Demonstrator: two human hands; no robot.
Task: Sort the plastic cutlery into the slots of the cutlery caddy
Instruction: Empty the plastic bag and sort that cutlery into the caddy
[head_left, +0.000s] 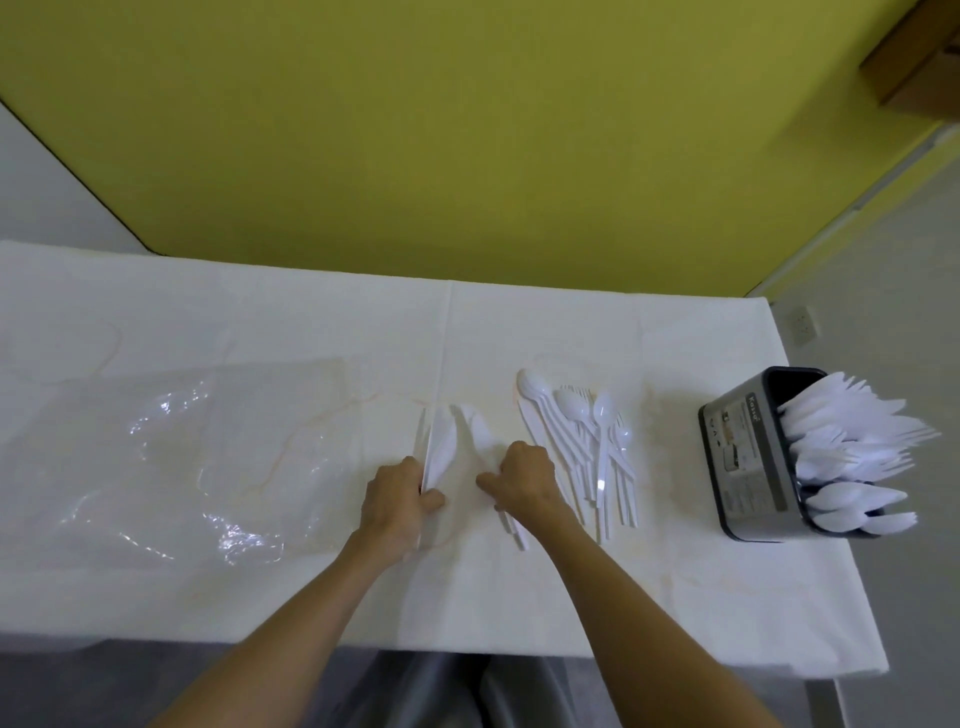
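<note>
Left of the caddy (748, 457), the left hand (395, 496) clenches what look like knives (441, 447); the right hand (524, 480) presses another knife (511, 525). Square handles together before lifting toward a slot.

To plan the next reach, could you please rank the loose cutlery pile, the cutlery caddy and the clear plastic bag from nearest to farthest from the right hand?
From the right hand:
1. Loose cutlery pile, just to its right.
2. Cutlery caddy, at the table's right edge.
3. Clear plastic bag, far left.
</note>
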